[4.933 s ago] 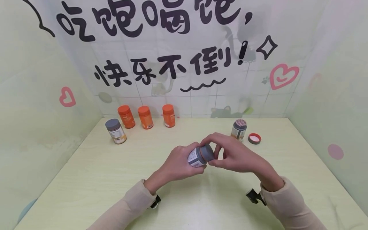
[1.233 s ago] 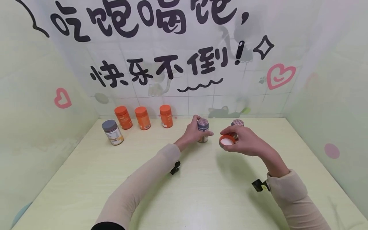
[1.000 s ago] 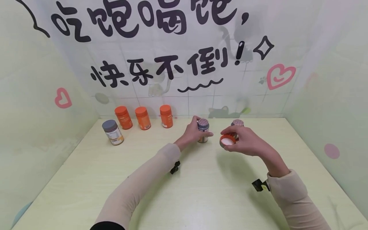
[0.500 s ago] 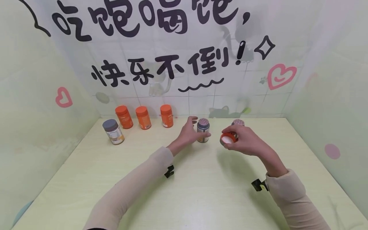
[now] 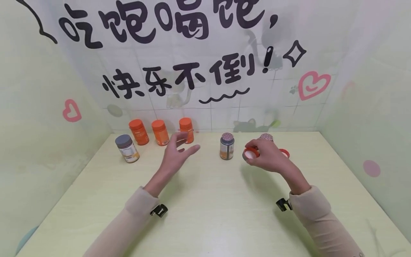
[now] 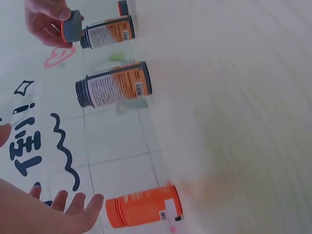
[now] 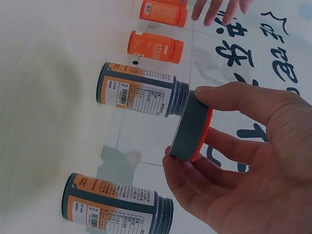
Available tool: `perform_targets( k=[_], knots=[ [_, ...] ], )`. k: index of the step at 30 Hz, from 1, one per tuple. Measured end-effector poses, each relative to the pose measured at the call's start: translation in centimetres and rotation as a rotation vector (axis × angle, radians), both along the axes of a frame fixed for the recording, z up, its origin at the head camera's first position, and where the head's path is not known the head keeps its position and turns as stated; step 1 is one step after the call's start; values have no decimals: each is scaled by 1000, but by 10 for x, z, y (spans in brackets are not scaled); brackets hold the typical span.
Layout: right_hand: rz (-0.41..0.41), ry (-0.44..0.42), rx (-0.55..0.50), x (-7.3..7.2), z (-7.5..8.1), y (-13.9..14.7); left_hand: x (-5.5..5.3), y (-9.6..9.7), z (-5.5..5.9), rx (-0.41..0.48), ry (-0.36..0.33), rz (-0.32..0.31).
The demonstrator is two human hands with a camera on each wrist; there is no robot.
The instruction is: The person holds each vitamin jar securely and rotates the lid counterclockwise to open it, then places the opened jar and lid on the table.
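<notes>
My right hand (image 5: 269, 155) pinches a grey lid (image 7: 189, 130) by its rim, between thumb and fingers. Its red-edged, white-lined underside faces up in the head view. Left of that hand an uncapped grey supplement jar (image 5: 227, 149) stands upright, its patterned seal on top. A second uncapped jar (image 5: 267, 137) is mostly hidden behind my right hand in the head view; the right wrist view shows its label. My left hand (image 5: 171, 157) holds nothing, thumb and fingers spread apart. Nearest to it is the rightmost orange jar (image 5: 187, 125), partly covered by its fingers in the head view.
Two more orange jars, one in the middle (image 5: 160, 132) and one at the left (image 5: 139, 132), stand near the back wall. In front of them is a grey-lidded jar (image 5: 127, 149). Another red-edged lid (image 5: 285, 152) lies right of my right hand on the pale table (image 5: 205, 214).
At first both hands held a capped jar. Its lid came off, and the jar was set down. My left hand has since let go and moved left; my right hand keeps the lid.
</notes>
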State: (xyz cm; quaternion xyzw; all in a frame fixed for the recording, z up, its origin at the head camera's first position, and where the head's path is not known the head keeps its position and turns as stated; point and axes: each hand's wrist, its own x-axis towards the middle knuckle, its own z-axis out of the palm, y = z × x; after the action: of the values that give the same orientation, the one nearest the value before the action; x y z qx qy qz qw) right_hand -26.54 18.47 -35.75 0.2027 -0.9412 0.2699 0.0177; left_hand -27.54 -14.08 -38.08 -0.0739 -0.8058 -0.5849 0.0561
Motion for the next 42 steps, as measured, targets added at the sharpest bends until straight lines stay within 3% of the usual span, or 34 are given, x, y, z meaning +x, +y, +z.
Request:
perform_targets(
  k=[8,15,18,20,24,28,32,37,42],
  knots=[
    [-22,2,17,-9,-9,-8,1,-50,1,-79,97,180],
    [-25,20,75,-24,-13,-18,-6,-88,16,-206,300,388],
    [-29,11,105,-30,-13,-23,-9,-107,21,-207,358,468],
    [-26,12,131,-35,-14,-25,-10,-120,21,-191,357,516],
    [-13,2,170,-45,-18,-28,-14,-144,16,-133,235,565],
    [-13,-21,165,-55,-24,-29,-16,-165,8,-42,67,567],
    [9,-1,177,-63,-29,-32,-18,-180,0,45,-42,571],
    [27,23,212,-70,-36,-35,-23,-187,-7,85,-151,517],
    [22,-2,248,-74,-39,-36,-27,-189,-12,73,-209,438]
  ],
)
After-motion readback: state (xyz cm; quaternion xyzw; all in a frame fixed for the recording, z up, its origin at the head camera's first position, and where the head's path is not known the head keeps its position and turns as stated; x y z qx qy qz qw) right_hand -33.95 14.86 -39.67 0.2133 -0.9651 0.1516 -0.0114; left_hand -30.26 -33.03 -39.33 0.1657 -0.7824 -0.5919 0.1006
